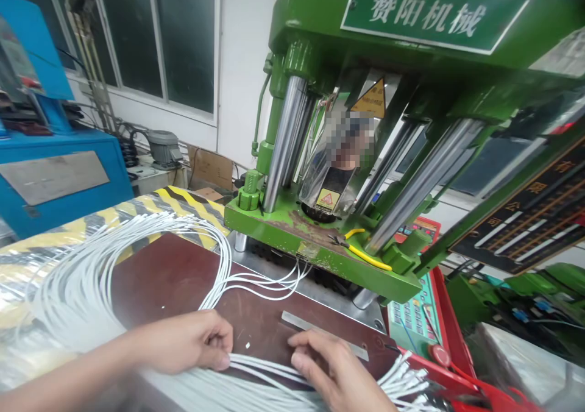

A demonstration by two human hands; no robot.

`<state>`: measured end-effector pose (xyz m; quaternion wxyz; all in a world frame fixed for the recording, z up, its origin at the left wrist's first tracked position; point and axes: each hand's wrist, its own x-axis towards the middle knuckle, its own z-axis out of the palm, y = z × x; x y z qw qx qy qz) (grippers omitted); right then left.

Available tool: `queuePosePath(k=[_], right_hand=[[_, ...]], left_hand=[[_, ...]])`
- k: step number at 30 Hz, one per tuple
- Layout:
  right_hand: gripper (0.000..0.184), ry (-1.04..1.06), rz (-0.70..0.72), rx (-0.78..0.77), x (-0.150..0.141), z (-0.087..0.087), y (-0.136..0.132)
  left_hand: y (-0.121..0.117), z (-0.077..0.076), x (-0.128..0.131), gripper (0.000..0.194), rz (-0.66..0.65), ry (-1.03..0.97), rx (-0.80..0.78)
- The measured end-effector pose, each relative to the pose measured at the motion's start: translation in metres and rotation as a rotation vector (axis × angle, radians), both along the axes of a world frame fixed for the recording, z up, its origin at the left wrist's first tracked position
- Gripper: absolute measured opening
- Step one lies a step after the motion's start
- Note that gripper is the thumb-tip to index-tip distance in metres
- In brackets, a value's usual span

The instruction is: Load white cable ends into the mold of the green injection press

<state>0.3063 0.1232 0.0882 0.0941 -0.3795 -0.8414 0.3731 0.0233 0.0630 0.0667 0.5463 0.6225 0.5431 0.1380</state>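
Observation:
A large bundle of thin white cables [77, 290] loops across the left of the work surface and runs back along the front edge. My left hand [189, 342] is closed, its thumb and fingers pinching several white cables at the front. To the right, my right hand [336, 369] hovers over the same strands, fingers slightly curled and apart, holding nothing that I can see. Past it, the cables end in small white connectors [404, 378]. Several cable ends [292, 278] reach under the green press [315, 244]. Beneath lies a brown board [159, 278].
Yellow-handled pliers [365, 256] rest on the press base. A flat metal strip [324, 334] lies behind my right hand. A red control box with a green keypad [414, 311] stands to the right. A blue machine [59, 174] is at the far left.

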Motion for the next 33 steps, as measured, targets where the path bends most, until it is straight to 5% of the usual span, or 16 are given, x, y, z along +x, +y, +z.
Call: queuePosePath(k=[6,13,23,33], right_hand=[[0.024,-0.159,0.148,-0.171,-0.008,-0.009,-0.002],[0.010,-0.191,0.196,-0.005,-0.009,-0.029,-0.005],[0.009,-0.135,0.146,0.056,-0.009,-0.018,-0.011],[0.014,-0.166,0.115,0.102,-0.012,-0.015,-0.017]], left_hand=[[0.005,-0.002,-0.005,0.030,0.030,-0.148,-0.075],[-0.003,-0.002,0.002,0.035,0.035,-0.046,-0.031],[-0.010,0.001,0.012,0.011,-0.012,0.151,0.226],[-0.009,0.017,0.001,0.014,-0.051,0.074,0.186]])
